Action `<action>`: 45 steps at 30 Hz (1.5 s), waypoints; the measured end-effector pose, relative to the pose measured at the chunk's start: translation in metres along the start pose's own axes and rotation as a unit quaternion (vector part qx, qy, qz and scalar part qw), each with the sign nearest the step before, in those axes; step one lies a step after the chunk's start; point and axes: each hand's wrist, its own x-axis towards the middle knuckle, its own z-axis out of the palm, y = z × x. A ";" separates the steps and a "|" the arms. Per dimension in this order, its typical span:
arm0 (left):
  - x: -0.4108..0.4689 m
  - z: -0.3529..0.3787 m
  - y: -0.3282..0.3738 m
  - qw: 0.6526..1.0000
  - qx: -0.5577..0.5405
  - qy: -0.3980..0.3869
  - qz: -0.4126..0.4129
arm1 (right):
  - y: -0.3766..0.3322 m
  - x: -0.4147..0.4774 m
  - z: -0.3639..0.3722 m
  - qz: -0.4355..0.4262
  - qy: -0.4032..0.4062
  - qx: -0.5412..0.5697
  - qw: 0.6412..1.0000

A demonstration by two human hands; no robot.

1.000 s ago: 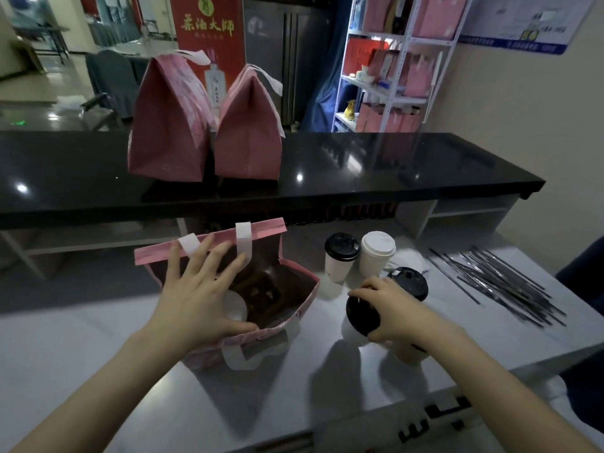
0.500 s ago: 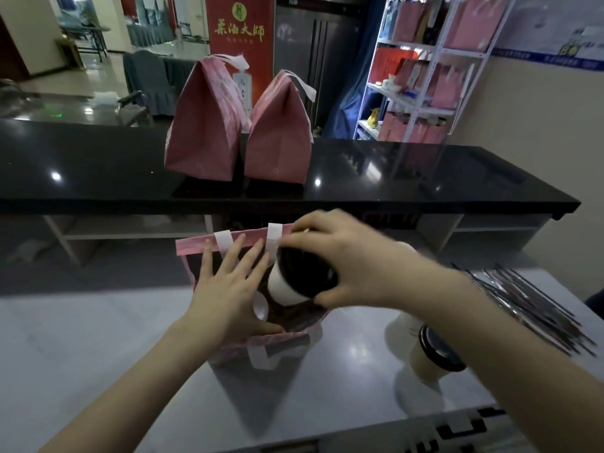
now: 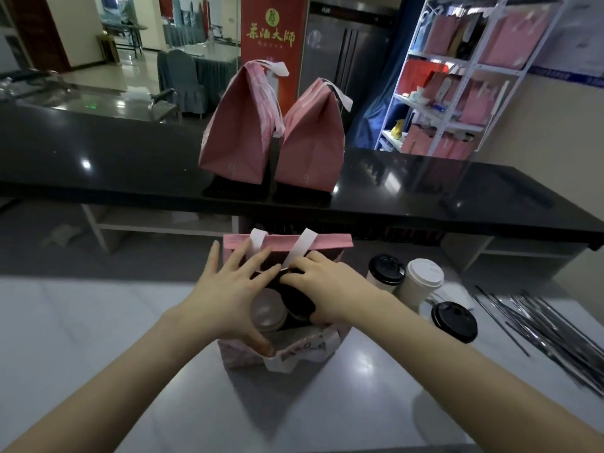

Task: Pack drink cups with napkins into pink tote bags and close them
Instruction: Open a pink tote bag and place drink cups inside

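Gripping black-lidded cup [image 3: 299,305] inside pink tote [image 3: 327,240], right hand [image 3: 330,289], left hand [image 3: 225,295] splayed at rim

Three pink tote bags [image 3: 240,125]. Five cups [image 3: 421,282], two inside open bag [image 3: 287,240]. Two hands [image 3: 222,299]. Thin sticks [image 3: 539,325]: uncountable.

Both bare forearms reach in from the near edge and converge toward the middle. The left hand [image 3: 228,299] lies palm down, fingers straight and fanned toward the far side, thumb stretched near and right. The right hand [image 3: 327,289], just beside it, curls its fingers round a black-lidded cup [image 3: 297,304], knuckles up.
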 end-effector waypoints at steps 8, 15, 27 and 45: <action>0.006 0.003 0.000 0.999 -0.036 -0.029 -0.002 | 0.005 0.025 0.031 0.048 -0.073 -0.010 0.996; 0.009 0.006 -0.008 1.000 -0.024 -0.016 -0.008 | 0.005 0.022 0.058 0.066 -0.073 0.042 0.994; 0.018 0.001 -0.006 0.999 0.002 -0.004 0.040 | -0.007 0.017 0.073 0.133 -0.071 0.094 0.984; 0.053 0.001 -0.021 0.994 -0.110 -0.002 0.006 | 0.016 -0.003 0.024 0.101 0.159 -0.001 0.982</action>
